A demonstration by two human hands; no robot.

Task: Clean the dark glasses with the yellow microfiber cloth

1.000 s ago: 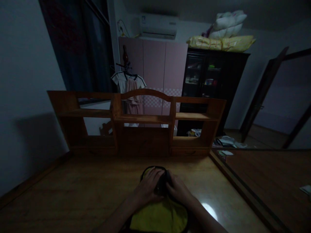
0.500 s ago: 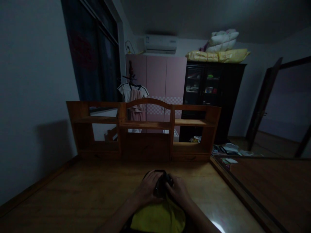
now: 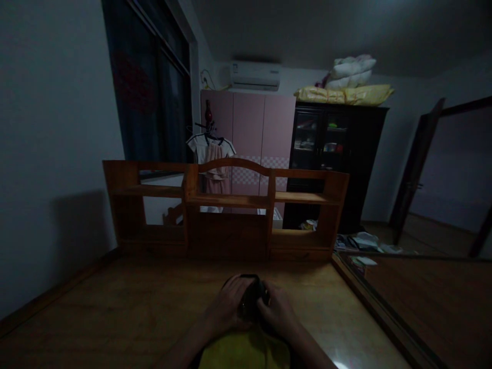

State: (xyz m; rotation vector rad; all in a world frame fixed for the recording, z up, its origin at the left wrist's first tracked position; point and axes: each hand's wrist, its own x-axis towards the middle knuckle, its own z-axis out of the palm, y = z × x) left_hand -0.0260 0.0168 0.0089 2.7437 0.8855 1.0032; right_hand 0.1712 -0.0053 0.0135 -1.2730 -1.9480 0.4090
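Note:
A yellow-and-black fabric thing that looks like a bag (image 3: pixel 246 351) lies on the wooden bed board or tabletop close to me, cut off by the lower edge of the view. My left hand (image 3: pixel 229 303) is wrapped over the left side of its dark upper part. My right hand (image 3: pixel 277 310) grips the right side of that dark part, thumb pointing inward. Between the hands shows a dark, slightly shiny fold (image 3: pixel 249 302), too dim to make out. A black loop arches just beyond the left fingers.
A wooden shelf unit (image 3: pixel 228 202) with open compartments stands across the far edge of the wooden surface (image 3: pixel 115 307). A wall (image 3: pixel 49 154) borders the left. To the right, beyond a raised edge, lies a lower brown surface (image 3: pixel 430 302). Behind are pink and dark cabinets.
The view has tilted slightly upward. Both hands and the bag sit a little lower and further left; the right hand's fingers have shifted on the dark part.

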